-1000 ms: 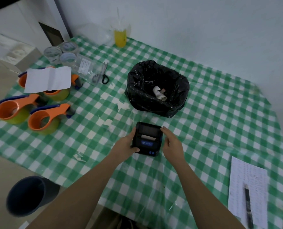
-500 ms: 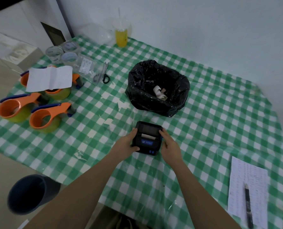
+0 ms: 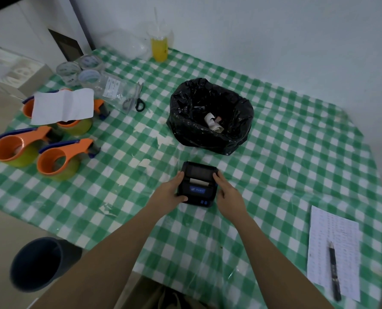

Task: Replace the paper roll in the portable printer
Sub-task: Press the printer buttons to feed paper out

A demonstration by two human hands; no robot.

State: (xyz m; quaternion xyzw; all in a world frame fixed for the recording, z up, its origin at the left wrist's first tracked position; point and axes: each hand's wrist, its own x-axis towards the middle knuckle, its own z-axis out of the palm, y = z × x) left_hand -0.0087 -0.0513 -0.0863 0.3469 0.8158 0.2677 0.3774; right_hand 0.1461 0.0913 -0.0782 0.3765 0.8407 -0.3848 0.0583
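A small black portable printer [image 3: 197,183] lies flat on the green checked tablecloth [image 3: 297,152], its lid down and a short white paper strip [image 3: 198,181] showing at the slot. My left hand [image 3: 171,190] grips its left side, thumb on the front edge. My right hand [image 3: 227,192] holds its right side, fingertips at the lid's corner. Behind it stands a bin lined with a black bag [image 3: 210,114] that holds a used paper roll and core [image 3: 214,123].
Three orange tape dispensers [image 3: 58,157] and a white sheet [image 3: 63,105] sit at the left, with tape rolls [image 3: 78,72] and scissors [image 3: 136,101] behind. A yellow drink cup [image 3: 160,44] stands at the back. A printed sheet with a pen [image 3: 334,270] lies right. A dark bucket [image 3: 38,264] is below the table's edge.
Both hands have closed in slightly on the printer's sides; the right hand's fingers now rest at the lid's right corner. The printer has stayed in place.
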